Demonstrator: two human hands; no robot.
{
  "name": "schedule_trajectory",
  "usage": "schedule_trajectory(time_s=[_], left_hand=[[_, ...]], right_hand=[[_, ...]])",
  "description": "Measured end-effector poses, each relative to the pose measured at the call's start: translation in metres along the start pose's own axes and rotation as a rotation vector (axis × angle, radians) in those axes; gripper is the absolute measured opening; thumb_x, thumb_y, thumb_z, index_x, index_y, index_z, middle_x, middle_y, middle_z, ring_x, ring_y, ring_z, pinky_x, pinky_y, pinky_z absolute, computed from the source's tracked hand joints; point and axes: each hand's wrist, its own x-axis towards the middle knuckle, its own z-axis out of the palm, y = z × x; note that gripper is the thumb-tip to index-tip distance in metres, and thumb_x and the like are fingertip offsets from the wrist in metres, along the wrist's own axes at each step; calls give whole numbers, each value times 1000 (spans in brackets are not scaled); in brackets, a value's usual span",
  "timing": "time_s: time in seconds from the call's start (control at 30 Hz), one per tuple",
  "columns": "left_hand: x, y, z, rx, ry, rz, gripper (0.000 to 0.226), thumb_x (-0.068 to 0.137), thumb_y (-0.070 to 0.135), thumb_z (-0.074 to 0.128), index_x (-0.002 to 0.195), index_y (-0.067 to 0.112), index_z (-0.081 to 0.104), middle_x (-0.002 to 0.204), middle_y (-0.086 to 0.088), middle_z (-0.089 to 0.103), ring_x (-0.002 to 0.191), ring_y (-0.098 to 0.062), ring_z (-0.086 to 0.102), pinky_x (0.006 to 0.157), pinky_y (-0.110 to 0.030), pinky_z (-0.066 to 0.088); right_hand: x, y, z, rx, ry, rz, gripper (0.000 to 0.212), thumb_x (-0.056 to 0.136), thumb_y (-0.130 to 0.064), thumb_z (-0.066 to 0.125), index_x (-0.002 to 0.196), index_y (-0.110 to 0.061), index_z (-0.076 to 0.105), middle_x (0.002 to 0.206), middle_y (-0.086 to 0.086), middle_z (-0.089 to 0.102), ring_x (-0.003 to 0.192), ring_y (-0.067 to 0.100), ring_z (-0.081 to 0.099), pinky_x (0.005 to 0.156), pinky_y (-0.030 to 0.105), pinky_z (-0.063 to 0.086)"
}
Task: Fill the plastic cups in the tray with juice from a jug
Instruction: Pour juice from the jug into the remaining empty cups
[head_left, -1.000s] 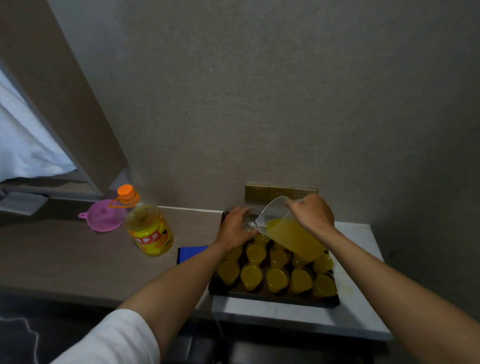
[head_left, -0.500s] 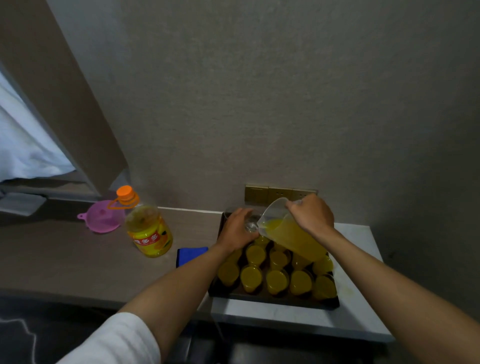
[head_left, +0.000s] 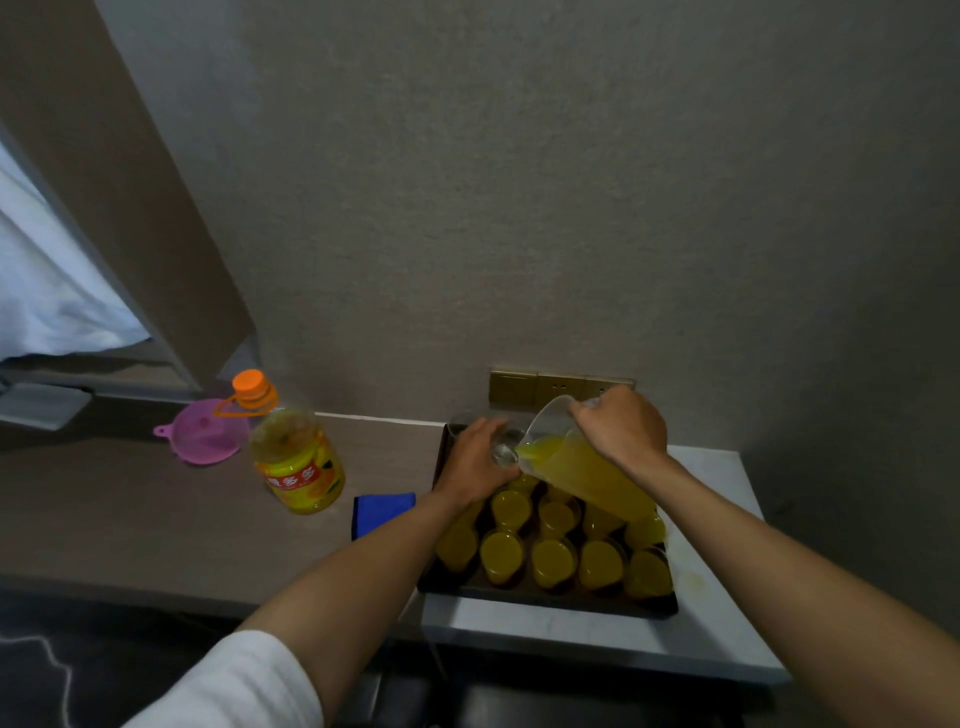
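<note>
Juice sloshed heavily in the tilted jug (head_left: 576, 462) gripped by the right hand (head_left: 621, 434), while the left hand (head_left: 475, 460) pinched a flimsy, light cup (head_left: 505, 451) beside its spout.

Dim, flat indoor light with a brownish cast; pale daylight enters at 9 o'clock. Soft shadows darken the 5 o'clock corner. Wide-angle bending at the edges; fine detail is soft and grainy.
</note>
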Motion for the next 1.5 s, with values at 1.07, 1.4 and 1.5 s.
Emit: schedule_trajectory(time_s=[1.07,1.4,1.5], left_hand=[[-6,2,6,-4,-4,-5,80,75,42,87,143,23,50,135,4,53,126,-16,50,105,-42,50],[-7,-2,7,-25,-5,4,76,74,44,88,139,24,52,133,5,54,125,-16,51,104,-41,51],[-7,-3,8,-23,-4,7,76,74,45,88,138,26,52,133,6,53,125,-16,52,104,-39,50]], right_hand=[[-6,-4,-2,-57,11,-69,53,97,-43,59,50,-21,46,48,-6,44,48,16,47,55,27,35],[-7,-2,0,-67,25,-96,55,98,-46,58,50,-21,48,48,-6,46,48,15,48,56,27,36],[-6,-1,1,-71,20,-89,55,96,-48,59,50,-19,49,49,-5,48,50,19,52,60,31,42]])
